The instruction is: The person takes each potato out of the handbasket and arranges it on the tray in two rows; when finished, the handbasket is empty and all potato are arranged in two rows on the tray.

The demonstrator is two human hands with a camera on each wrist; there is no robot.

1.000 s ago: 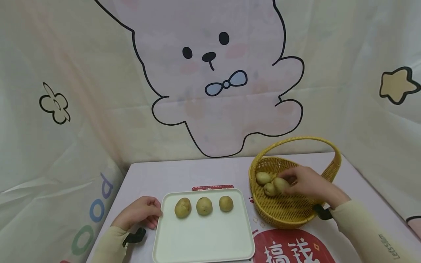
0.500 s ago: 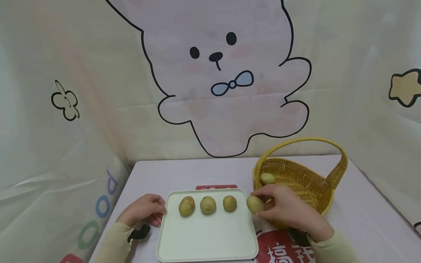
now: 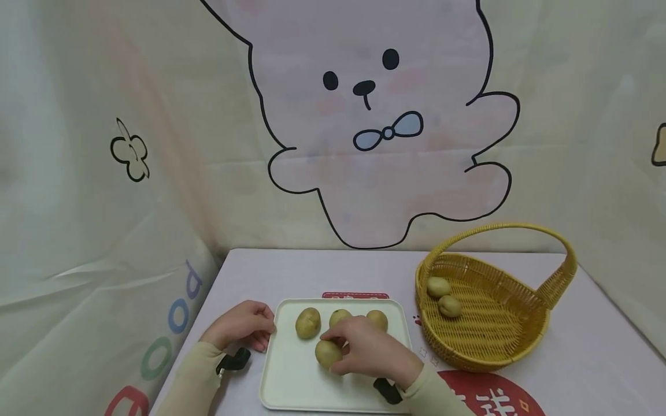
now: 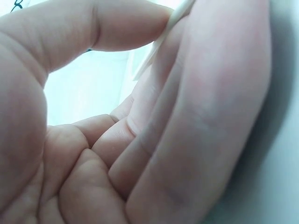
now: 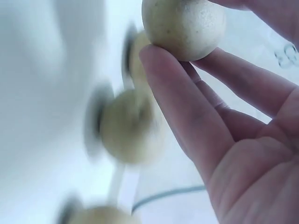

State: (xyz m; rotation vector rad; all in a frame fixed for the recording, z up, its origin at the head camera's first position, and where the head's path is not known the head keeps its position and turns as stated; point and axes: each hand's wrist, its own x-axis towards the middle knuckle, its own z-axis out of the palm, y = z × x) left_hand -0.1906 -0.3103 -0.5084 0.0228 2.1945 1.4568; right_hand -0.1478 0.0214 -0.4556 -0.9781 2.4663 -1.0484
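Observation:
My right hand (image 3: 372, 352) pinches a potato (image 3: 328, 354) between thumb and fingers over the white tray (image 3: 296, 387), in front of the row of potatoes. The right wrist view shows the same potato (image 5: 182, 28) at the fingertips. Along the tray's far side lie a left potato (image 3: 308, 323), a middle potato (image 3: 340, 316) partly behind my hand, and a right potato (image 3: 377, 319). At the tray's left edge my left hand (image 3: 243, 326) grips the rim; in the left wrist view, thumb and forefinger close on the tray's pale rim (image 4: 175, 21).
A yellow wicker basket (image 3: 489, 341) with a tall handle stands right of the tray. Inside it, at the left, are a potato (image 3: 439, 286) and another potato (image 3: 450, 306). A cloth backdrop (image 3: 234, 202) with a bear drawing hangs behind the table.
My right hand has taken a potato out of the basket and carried it left over the tray. My left hand stays at the tray's rim. The head view has turned slightly left.

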